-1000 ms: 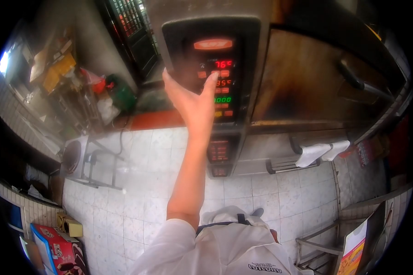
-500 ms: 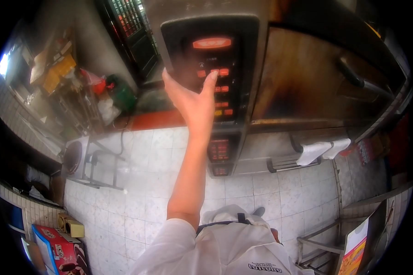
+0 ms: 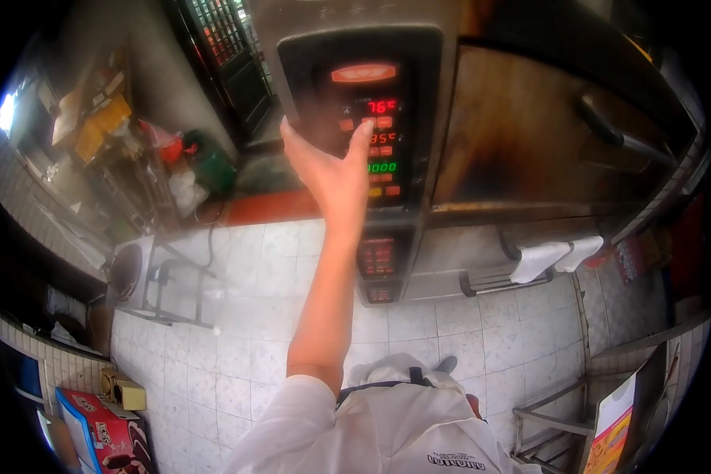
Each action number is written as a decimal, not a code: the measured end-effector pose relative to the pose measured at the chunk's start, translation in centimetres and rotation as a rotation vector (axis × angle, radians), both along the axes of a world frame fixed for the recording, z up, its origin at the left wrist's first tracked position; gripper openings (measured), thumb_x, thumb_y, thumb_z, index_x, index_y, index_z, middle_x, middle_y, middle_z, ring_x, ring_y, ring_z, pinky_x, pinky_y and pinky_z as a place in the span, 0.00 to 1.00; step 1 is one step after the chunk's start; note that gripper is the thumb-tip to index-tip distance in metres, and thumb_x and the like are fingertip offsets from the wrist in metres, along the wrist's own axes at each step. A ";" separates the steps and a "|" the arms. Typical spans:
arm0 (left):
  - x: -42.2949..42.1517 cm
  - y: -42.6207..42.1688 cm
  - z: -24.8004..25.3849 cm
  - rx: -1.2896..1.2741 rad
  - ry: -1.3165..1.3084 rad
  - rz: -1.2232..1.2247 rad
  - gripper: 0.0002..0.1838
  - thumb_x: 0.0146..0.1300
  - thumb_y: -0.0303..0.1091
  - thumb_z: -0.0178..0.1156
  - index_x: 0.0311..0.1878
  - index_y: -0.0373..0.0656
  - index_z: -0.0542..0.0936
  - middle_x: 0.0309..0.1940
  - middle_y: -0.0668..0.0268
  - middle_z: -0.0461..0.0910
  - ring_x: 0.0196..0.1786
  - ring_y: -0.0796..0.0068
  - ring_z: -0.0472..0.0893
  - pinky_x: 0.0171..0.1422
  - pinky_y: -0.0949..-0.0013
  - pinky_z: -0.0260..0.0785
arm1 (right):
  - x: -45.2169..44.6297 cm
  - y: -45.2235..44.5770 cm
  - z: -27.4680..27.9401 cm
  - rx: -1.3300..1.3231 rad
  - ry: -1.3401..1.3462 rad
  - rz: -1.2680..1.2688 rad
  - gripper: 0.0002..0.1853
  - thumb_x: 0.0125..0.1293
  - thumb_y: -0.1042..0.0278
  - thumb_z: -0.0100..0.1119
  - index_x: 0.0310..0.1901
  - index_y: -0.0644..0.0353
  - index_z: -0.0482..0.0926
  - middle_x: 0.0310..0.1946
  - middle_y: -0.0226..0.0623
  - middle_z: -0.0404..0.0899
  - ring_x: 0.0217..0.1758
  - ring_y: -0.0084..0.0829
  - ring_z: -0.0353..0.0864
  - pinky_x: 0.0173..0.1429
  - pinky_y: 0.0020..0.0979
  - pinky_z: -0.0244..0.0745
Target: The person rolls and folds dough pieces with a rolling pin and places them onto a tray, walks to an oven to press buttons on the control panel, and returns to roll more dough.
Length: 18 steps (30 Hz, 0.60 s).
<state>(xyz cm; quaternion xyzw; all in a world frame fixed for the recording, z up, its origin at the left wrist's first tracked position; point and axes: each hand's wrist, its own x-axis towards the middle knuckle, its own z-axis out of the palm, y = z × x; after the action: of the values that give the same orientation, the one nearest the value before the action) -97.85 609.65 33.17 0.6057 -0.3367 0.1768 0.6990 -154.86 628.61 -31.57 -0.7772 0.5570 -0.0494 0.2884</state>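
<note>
My left hand (image 3: 332, 178) reaches up to the black control panel (image 3: 300, 59) of a deck oven. Its thumb tip rests at a red button in the upper row, and a finger points up near the panel's left edge. Thumb and finger are spread wide, with nothing held between them; the other fingers are hidden. Beside the thumb, a red display (image 3: 382, 107) shows 76°C. A partly covered red display (image 3: 383, 138) sits below it, then a green display (image 3: 383, 167) with zeros. My right hand is not in view.
Right of the panel is the stained oven door (image 3: 529, 134) with a black handle (image 3: 604, 122). White cloths (image 3: 541, 262) hang over a lower handle. A metal stand (image 3: 162, 284) is on the left, a red carton (image 3: 107, 430) at lower left, and a metal rack (image 3: 557, 419) at lower right.
The panel's displays have lit up, red above and green below; they were dark before. My left hand has stayed in the same place.
</note>
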 end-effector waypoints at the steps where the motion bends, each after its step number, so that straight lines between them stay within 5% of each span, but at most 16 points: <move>1: 0.1 0.0 -0.1 0.005 0.004 0.002 0.56 0.55 0.46 0.79 0.76 0.29 0.55 0.70 0.41 0.63 0.74 0.44 0.65 0.79 0.50 0.56 | 0.0 0.0 0.0 -0.002 -0.002 -0.003 0.17 0.66 0.57 0.56 0.25 0.58 0.83 0.26 0.49 0.83 0.32 0.52 0.82 0.37 0.51 0.73; 18: -0.2 0.2 0.2 0.001 0.019 -0.022 0.56 0.55 0.46 0.79 0.76 0.30 0.55 0.71 0.42 0.63 0.74 0.45 0.65 0.79 0.51 0.57 | 0.6 -0.2 0.3 0.012 -0.022 -0.022 0.17 0.66 0.56 0.56 0.25 0.58 0.82 0.26 0.50 0.83 0.33 0.53 0.82 0.37 0.51 0.73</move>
<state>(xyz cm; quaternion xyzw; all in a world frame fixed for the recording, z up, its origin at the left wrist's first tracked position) -98.05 609.84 33.32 0.6038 -0.3368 0.1634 0.7038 -154.30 628.36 -31.31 -0.7687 0.5628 -0.0577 0.2984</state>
